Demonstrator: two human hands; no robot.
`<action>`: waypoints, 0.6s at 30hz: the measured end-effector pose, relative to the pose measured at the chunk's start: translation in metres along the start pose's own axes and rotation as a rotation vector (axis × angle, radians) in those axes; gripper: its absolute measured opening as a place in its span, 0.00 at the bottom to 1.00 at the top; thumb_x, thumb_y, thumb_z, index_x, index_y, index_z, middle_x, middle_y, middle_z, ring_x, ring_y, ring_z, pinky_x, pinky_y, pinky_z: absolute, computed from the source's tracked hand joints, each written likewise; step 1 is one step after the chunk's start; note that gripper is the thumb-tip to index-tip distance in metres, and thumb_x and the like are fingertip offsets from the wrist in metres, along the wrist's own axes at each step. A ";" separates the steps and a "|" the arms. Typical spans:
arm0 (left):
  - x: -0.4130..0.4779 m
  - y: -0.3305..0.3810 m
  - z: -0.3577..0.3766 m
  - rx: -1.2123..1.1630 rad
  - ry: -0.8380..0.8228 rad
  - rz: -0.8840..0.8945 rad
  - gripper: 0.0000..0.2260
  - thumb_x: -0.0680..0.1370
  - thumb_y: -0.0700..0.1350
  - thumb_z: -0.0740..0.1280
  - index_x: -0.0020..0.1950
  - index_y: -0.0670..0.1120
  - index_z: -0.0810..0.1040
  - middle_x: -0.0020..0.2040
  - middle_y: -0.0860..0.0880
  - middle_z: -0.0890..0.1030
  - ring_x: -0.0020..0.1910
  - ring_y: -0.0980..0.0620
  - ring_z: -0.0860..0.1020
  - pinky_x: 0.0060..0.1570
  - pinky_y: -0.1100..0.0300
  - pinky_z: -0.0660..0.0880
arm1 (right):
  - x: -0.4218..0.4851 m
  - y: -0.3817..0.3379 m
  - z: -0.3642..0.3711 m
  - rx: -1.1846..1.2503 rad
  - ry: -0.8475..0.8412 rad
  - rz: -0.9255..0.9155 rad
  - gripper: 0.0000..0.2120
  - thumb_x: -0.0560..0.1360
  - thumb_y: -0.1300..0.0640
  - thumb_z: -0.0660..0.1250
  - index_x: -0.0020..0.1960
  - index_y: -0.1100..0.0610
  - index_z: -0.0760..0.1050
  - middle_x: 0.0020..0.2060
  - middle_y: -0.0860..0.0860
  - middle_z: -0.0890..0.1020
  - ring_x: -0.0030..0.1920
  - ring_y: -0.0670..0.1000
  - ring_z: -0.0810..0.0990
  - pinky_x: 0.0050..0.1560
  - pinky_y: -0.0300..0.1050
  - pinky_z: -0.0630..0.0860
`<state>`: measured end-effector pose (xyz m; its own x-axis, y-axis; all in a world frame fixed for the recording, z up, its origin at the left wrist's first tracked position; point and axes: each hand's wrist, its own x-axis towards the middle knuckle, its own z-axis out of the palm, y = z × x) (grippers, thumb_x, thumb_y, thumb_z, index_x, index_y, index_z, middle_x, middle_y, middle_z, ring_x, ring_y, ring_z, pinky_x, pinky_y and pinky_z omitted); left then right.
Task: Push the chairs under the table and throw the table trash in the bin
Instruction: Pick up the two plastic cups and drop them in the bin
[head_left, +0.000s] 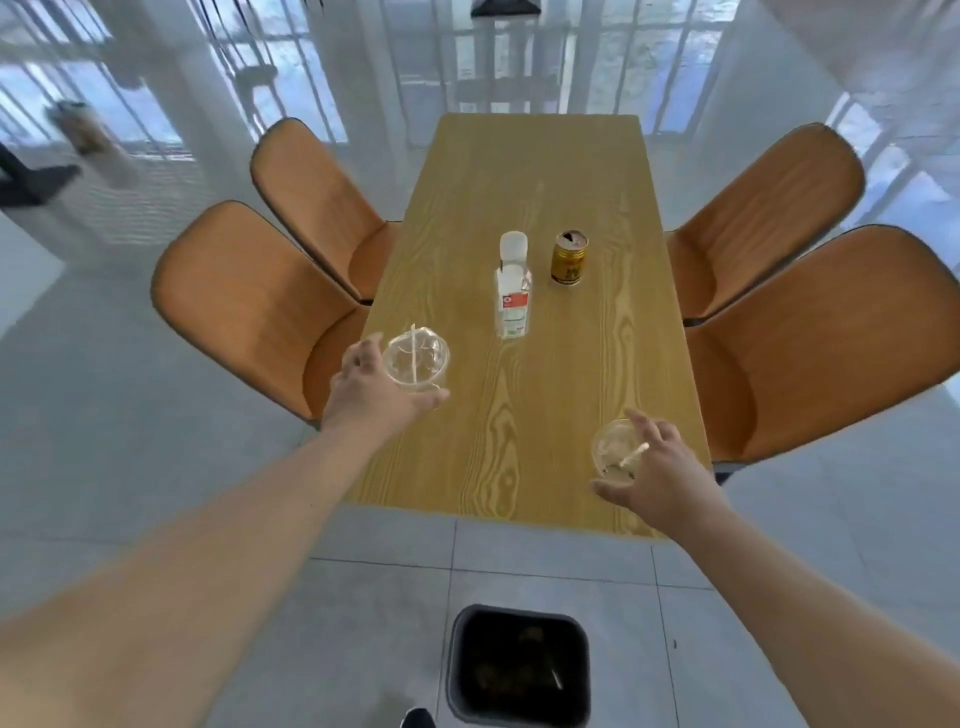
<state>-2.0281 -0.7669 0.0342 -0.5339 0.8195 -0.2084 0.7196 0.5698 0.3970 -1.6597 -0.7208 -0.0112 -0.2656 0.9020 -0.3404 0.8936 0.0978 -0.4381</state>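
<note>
A long wooden table (561, 405) carries trash. My left hand (371, 387) curls around a clear plastic cup with a straw (415, 358) near the table's left edge, fingers apart on its sides. My right hand (657, 475) cups a second clear cup with a straw (615, 449) near the right front corner. Farther up the middle stand a clear plastic bottle (513, 286) and a gold can (569, 258). Orange chairs flank the table, two on the left (249, 301) (317, 202) and two on the right (826, 343) (763, 213), seats partly under it. A black bin (519, 667) sits on the floor below.
Pale grey floor tiles (545, 566) lie between the table's near end and the bin. Tall windows and white curtains (332, 62) line the far side of the room. A dark shoe tip (418, 719) shows left of the bin.
</note>
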 end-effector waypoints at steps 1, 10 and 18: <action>0.011 0.003 0.003 -0.037 -0.003 -0.004 0.60 0.59 0.79 0.72 0.81 0.59 0.46 0.82 0.45 0.55 0.77 0.36 0.62 0.70 0.38 0.67 | 0.006 0.000 0.005 0.001 0.029 -0.014 0.55 0.68 0.34 0.78 0.82 0.46 0.49 0.77 0.53 0.62 0.71 0.59 0.71 0.66 0.56 0.74; 0.038 -0.004 0.024 -0.146 -0.115 0.160 0.45 0.65 0.66 0.80 0.76 0.54 0.64 0.73 0.48 0.72 0.65 0.46 0.74 0.58 0.46 0.74 | -0.005 -0.033 0.026 -0.023 0.116 -0.109 0.50 0.68 0.33 0.76 0.81 0.47 0.55 0.73 0.51 0.65 0.64 0.57 0.76 0.57 0.51 0.76; -0.088 -0.010 0.048 -0.089 -0.297 0.411 0.40 0.62 0.69 0.79 0.69 0.61 0.67 0.66 0.54 0.73 0.53 0.54 0.76 0.44 0.57 0.71 | -0.072 -0.041 0.040 -0.022 0.095 -0.109 0.50 0.67 0.31 0.76 0.80 0.43 0.53 0.72 0.48 0.65 0.65 0.55 0.75 0.51 0.45 0.73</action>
<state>-1.9673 -0.8416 0.0054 -0.0560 0.9643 -0.2587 0.7960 0.1995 0.5715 -1.6916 -0.8061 -0.0021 -0.3269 0.9211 -0.2115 0.8693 0.2053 -0.4496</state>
